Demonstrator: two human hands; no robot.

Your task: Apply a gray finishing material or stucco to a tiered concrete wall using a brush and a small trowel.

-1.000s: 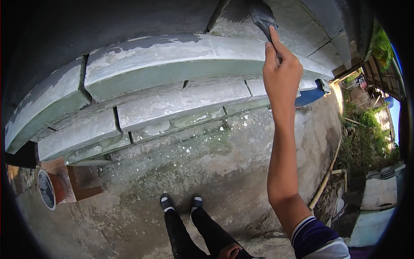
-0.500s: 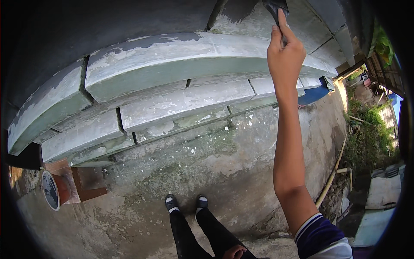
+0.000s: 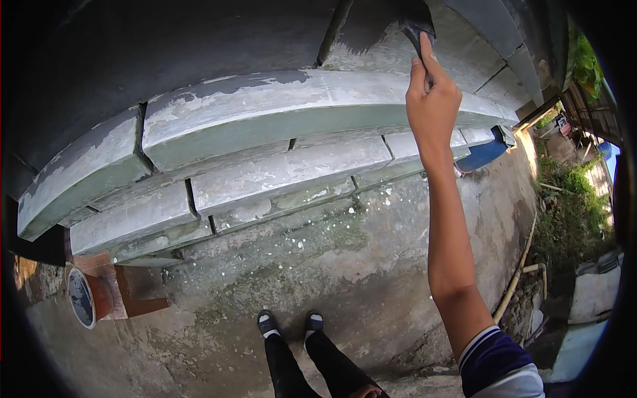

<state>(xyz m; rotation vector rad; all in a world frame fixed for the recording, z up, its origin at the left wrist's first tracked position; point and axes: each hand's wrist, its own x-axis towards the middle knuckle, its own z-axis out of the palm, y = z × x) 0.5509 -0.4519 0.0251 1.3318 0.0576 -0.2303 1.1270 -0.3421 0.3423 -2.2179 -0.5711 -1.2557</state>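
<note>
My right hand (image 3: 434, 96) reaches far forward and grips a paintbrush (image 3: 417, 30), its index finger stretched along the dark handle. The brush's dark head meets the wall (image 3: 391, 56) at the top of the view, beside a patch of wet-looking dark paint (image 3: 365, 23) with a ragged lower edge. Below runs a pale, flaking concrete ledge (image 3: 279, 93) with old grey remnants. Only a sliver of my left hand (image 3: 367, 391) shows at the lower edge, near my dark trousers; its fingers are hidden.
A brown bucket (image 3: 99, 298) with grey stuff inside stands at the left on reddish tiles. Lower stepped ledges (image 3: 298, 169) front the wall. White specks dot the concrete floor (image 3: 265, 265). A blue object (image 3: 483, 154) lies by the ledge; pipes (image 3: 514, 278) and plants are at the right.
My right hand and the brush have come slightly down and left in the view. The whole scene has shifted a little downward, and less of my left hand shows.
</note>
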